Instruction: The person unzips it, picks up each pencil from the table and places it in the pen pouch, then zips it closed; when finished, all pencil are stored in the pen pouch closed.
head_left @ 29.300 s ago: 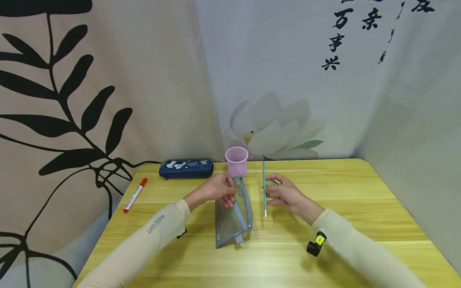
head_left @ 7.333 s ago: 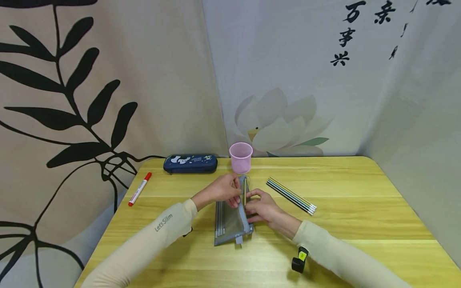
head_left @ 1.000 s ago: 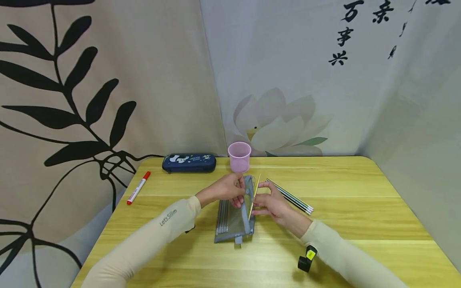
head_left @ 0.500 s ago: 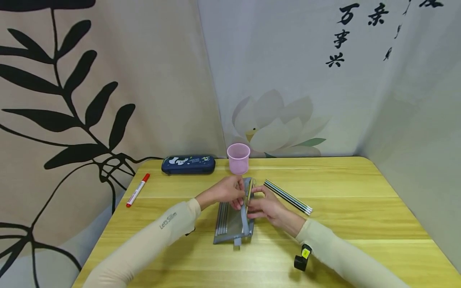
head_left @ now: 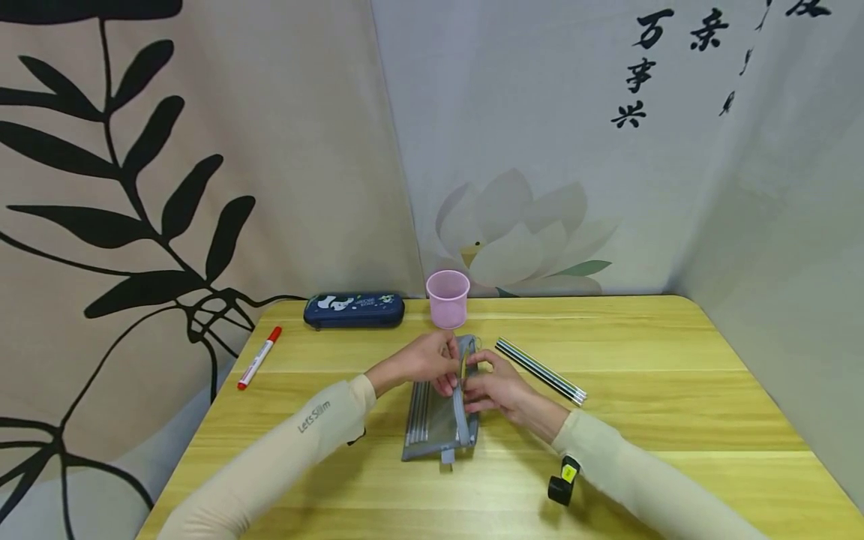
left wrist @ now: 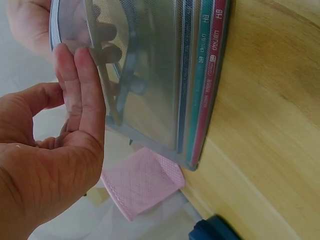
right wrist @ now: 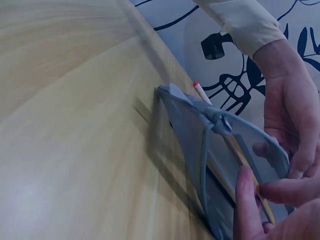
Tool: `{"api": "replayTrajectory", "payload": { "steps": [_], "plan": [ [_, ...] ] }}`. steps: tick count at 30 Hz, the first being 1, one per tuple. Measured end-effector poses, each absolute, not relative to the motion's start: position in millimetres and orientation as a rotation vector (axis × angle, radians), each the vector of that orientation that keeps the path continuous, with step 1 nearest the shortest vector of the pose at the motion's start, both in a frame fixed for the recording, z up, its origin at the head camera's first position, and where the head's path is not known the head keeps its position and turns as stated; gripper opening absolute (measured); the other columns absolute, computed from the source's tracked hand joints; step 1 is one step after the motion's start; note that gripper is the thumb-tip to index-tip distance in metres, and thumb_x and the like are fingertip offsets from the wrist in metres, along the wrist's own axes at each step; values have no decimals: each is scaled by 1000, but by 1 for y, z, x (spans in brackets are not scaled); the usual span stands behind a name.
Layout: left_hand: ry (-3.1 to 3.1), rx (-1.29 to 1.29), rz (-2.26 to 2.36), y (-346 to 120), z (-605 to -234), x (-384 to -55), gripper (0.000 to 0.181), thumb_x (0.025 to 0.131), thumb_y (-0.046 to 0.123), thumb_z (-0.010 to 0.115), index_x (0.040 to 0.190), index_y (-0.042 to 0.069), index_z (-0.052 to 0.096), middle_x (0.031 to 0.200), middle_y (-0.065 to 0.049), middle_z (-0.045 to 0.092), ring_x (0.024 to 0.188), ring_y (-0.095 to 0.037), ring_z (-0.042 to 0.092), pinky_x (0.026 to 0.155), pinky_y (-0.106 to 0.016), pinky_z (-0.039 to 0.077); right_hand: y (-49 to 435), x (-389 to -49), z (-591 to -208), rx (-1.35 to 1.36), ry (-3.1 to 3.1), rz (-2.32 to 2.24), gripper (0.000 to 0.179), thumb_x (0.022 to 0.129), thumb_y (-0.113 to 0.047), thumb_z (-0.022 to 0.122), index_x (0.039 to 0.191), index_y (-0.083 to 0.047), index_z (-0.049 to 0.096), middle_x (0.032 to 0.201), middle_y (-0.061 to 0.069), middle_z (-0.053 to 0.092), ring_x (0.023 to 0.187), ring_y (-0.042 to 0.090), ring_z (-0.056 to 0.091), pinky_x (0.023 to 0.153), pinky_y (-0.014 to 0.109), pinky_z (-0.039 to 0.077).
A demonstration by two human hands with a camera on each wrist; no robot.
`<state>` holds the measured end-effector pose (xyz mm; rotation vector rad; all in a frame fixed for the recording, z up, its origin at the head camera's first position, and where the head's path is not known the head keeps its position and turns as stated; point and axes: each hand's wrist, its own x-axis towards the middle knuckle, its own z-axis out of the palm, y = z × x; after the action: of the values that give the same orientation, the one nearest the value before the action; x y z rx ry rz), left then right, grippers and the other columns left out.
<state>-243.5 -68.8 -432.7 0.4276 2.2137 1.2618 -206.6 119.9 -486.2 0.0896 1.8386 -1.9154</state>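
Note:
A grey mesh zip pouch [head_left: 435, 420] stands tilted on the table, its zip side spread apart. My left hand [head_left: 425, 358] holds the pouch's upper edge by the opening. A yellow pencil [right wrist: 239, 152] lies partly inside the opening, pinched between the thumb and fingers of my right hand [head_left: 499, 386]. Through the mesh in the left wrist view, a teal pencil [left wrist: 200, 75] and a red pencil [left wrist: 211, 80] lie along the pouch's bottom edge beside dark ones. Right of the pouch, several striped pencils [head_left: 541, 373] lie side by side on the table.
Behind the pouch stands a pink cup [head_left: 448, 300]. A dark blue pencil case [head_left: 354, 311] is to its left, near the table's back edge. A red-capped marker [head_left: 259, 358] lies by the left edge. Curtain-like cloth hangs behind the table [head_left: 641, 450].
The yellow pencil has gone from beside the pouch into its opening, my right hand moving left with it. Over the longer span, pencils have appeared inside the pouch and on the table.

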Motion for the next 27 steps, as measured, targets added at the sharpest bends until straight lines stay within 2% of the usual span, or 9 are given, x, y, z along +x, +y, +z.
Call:
{"api": "replayTrajectory", "payload": {
  "steps": [8,13,16,20,27],
  "plan": [
    [2186,421,1290,-70,-432,-242,9,100,1,57,107,-2,52,73,-16,71,55,-19,70,66,-48,70,122,-211,-484,159,1894,-1959,46,94,-5,73,136,-5,53,88,14,75,72,18,74,66,35,70],
    [2180,397,1298,-72,-432,-242,5,101,1,56,105,0,52,71,-13,70,55,-19,70,70,-52,70,135,-211,-475,154,1919,-1988,50,98,-11,72,141,-4,49,110,18,73,82,22,75,74,39,71],
    [2180,394,1303,-73,-431,-242,5,101,1,55,104,-1,52,71,-14,70,55,-19,70,72,-55,69,148,-213,-468,136,1973,-1998,49,99,-16,71,141,-4,49,122,20,72,86,24,76,75,39,71],
    [2178,391,1302,-74,-431,-243,7,101,1,56,106,-2,52,72,-13,70,56,-19,70,71,-53,70,168,-218,-464,35,2137,-1934,42,102,-24,70,136,-6,53,121,15,71,89,29,75,70,38,70],
    [2185,382,1288,-76,-430,-244,7,102,2,56,107,0,51,74,-13,70,58,-19,70,72,-52,70,208,-232,-463,-226,2528,-1642,35,105,-31,66,129,-6,63,119,25,70,96,41,73,70,48,69]
  ]
}}
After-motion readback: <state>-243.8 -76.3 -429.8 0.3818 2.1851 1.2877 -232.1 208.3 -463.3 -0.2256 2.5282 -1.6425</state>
